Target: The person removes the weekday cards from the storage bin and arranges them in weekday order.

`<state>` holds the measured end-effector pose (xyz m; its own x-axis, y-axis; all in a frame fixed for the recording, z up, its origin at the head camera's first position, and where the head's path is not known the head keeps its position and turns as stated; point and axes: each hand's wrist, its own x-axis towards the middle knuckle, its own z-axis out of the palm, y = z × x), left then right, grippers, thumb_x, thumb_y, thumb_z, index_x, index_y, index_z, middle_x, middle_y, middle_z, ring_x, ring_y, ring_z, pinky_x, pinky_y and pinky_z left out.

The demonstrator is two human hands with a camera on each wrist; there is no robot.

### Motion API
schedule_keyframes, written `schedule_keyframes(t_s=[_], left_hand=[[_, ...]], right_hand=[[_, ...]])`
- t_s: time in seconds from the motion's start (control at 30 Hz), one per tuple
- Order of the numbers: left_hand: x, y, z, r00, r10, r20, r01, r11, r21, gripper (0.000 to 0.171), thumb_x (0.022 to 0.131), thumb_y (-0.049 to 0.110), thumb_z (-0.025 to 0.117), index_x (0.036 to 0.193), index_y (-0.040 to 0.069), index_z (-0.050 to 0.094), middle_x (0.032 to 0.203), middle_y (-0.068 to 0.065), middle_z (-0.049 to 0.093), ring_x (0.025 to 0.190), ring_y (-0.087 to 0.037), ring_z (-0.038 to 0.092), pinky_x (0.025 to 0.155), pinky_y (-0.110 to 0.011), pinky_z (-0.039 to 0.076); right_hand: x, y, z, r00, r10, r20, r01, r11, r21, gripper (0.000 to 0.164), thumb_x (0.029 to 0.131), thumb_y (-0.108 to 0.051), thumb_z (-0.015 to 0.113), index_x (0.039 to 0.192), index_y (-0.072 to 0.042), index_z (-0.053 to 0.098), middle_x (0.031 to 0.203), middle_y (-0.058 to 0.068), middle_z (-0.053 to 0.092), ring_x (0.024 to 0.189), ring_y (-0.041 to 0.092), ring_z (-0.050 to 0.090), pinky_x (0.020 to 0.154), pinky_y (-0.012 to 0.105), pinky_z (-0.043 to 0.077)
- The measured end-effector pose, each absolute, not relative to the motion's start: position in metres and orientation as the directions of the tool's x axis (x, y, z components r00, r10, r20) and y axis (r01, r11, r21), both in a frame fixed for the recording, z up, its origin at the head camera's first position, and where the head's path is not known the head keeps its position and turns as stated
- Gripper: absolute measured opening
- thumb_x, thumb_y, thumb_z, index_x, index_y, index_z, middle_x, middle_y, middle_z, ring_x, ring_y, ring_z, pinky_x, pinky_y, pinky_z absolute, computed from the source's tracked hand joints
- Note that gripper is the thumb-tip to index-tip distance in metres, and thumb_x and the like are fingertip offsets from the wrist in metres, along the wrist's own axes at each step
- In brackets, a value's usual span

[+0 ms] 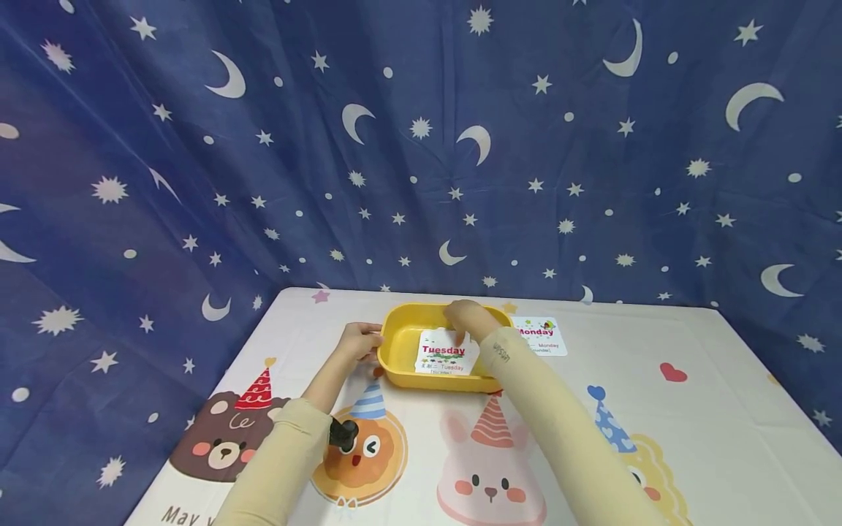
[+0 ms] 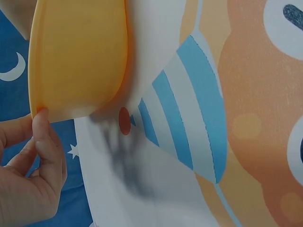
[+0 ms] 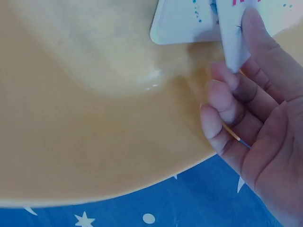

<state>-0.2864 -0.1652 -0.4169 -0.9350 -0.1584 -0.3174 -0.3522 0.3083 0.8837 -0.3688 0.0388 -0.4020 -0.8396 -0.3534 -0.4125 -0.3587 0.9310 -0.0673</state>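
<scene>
My left hand (image 1: 359, 340) pinches the left rim of a yellow plastic basin (image 1: 400, 342), thumb outside, as the left wrist view (image 2: 45, 161) shows. My right hand (image 1: 470, 318) reaches into the basin from the right. Its thumb and fingers pinch the corner of a white card (image 3: 232, 40), tilted up with pink lettering partly in view. Another white card (image 3: 182, 26) lies flat beneath it on the basin's floor. From the head, a card reading "Tuesday" (image 1: 444, 354) shows in the basin beside the right hand.
A card reading "Monday" (image 1: 542, 337) lies on the table right of the basin, partly behind the right forearm. The white tablecloth (image 1: 658, 431) has printed cartoon animals. A dark blue curtain (image 1: 421, 204) with stars and moons hangs behind the table.
</scene>
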Motion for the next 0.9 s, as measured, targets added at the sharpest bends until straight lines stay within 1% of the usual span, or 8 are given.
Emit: schedule_keyframes(t_s=[0.07, 0.17, 0.27, 0.37, 0.53, 0.63, 0.8, 0.9], left_hand=[[-0.287, -0.165, -0.417, -0.935, -0.156, -0.318, -0.352, 0.307, 0.884, 0.036, 0.090, 0.002, 0.056, 0.126, -0.002, 0.056, 0.113, -0.020, 0.062, 0.069, -0.010, 0.060, 0.050, -0.014, 0.048], [-0.288, -0.165, -0.418, -0.937, -0.155, -0.315, -0.348, 0.307, 0.886, 0.037, 0.089, 0.001, 0.056, 0.126, -0.002, 0.056, 0.113, -0.020, 0.062, 0.072, -0.013, 0.062, 0.051, -0.015, 0.049], [-0.288, -0.166, -0.420, -0.936, -0.154, -0.316, -0.349, 0.301, 0.887, 0.037, 0.089, 0.001, 0.056, 0.126, -0.002, 0.056, 0.113, -0.022, 0.062, 0.076, -0.017, 0.064, 0.051, -0.015, 0.050], [-0.289, -0.167, -0.420, -0.934, -0.153, -0.323, -0.355, 0.298, 0.886, 0.037, 0.089, 0.001, 0.056, 0.126, -0.002, 0.056, 0.113, -0.023, 0.062, 0.076, -0.017, 0.064, 0.050, -0.014, 0.049], [-0.290, -0.167, -0.420, -0.928, -0.157, -0.339, -0.371, 0.288, 0.883, 0.037, 0.090, 0.002, 0.057, 0.127, -0.001, 0.057, 0.112, -0.021, 0.063, 0.067, -0.011, 0.059, 0.048, -0.013, 0.047], [-0.290, -0.167, -0.420, -0.926, -0.155, -0.344, -0.375, 0.286, 0.882, 0.037, 0.089, 0.001, 0.057, 0.126, -0.001, 0.057, 0.104, -0.018, 0.063, 0.062, -0.009, 0.056, 0.047, -0.013, 0.046], [-0.292, -0.166, -0.420, -0.927, -0.161, -0.339, -0.374, 0.298, 0.878, 0.036, 0.089, 0.003, 0.057, 0.125, 0.000, 0.057, 0.100, -0.013, 0.061, 0.065, -0.009, 0.056, 0.050, -0.015, 0.048], [-0.292, -0.166, -0.421, -0.924, -0.165, -0.344, -0.380, 0.307, 0.873, 0.037, 0.089, 0.003, 0.057, 0.126, 0.000, 0.057, 0.103, -0.014, 0.062, 0.065, -0.009, 0.056, 0.053, -0.016, 0.049]], right_hand=[[-0.369, 0.040, -0.399, -0.834, -0.365, -0.413, -0.363, 0.928, -0.087, 0.038, 0.076, -0.010, 0.077, 0.111, -0.009, 0.061, 0.105, 0.005, 0.062, 0.094, 0.021, 0.052, 0.092, 0.033, 0.050], [-0.369, 0.042, -0.393, -0.819, -0.388, -0.422, -0.374, 0.920, -0.121, 0.030, 0.079, -0.013, 0.075, 0.104, -0.008, 0.060, 0.096, 0.004, 0.059, 0.088, 0.020, 0.050, 0.084, 0.031, 0.050], [-0.370, 0.043, -0.389, -0.798, -0.419, -0.432, -0.397, 0.906, -0.145, 0.023, 0.081, -0.016, 0.073, 0.096, -0.008, 0.057, 0.088, 0.003, 0.052, 0.083, 0.018, 0.047, 0.072, 0.028, 0.044], [-0.371, 0.044, -0.384, -0.788, -0.434, -0.437, -0.390, 0.901, -0.192, 0.022, 0.082, -0.018, 0.073, 0.093, -0.009, 0.055, 0.087, 0.002, 0.049, 0.082, 0.017, 0.046, 0.068, 0.026, 0.040], [-0.369, 0.048, -0.377, -0.775, -0.435, -0.458, -0.363, 0.900, -0.242, 0.024, 0.084, -0.021, 0.071, 0.098, -0.010, 0.055, 0.092, 0.002, 0.050, 0.085, 0.017, 0.047, 0.069, 0.023, 0.042], [-0.368, 0.050, -0.372, -0.755, -0.453, -0.475, -0.372, 0.891, -0.258, 0.023, 0.086, -0.022, 0.069, 0.100, -0.009, 0.055, 0.091, 0.002, 0.051, 0.084, 0.018, 0.050, 0.072, 0.026, 0.047], [-0.370, 0.055, -0.371, -0.746, -0.482, -0.460, -0.372, 0.874, -0.313, 0.021, 0.088, -0.023, 0.066, 0.098, -0.007, 0.057, 0.089, 0.004, 0.053, 0.079, 0.019, 0.053, 0.084, 0.034, 0.053], [-0.371, 0.057, -0.373, -0.739, -0.497, -0.455, -0.374, 0.864, -0.336, 0.022, 0.089, -0.024, 0.065, 0.100, -0.007, 0.057, 0.091, 0.004, 0.054, 0.076, 0.017, 0.054, 0.084, 0.033, 0.054]])
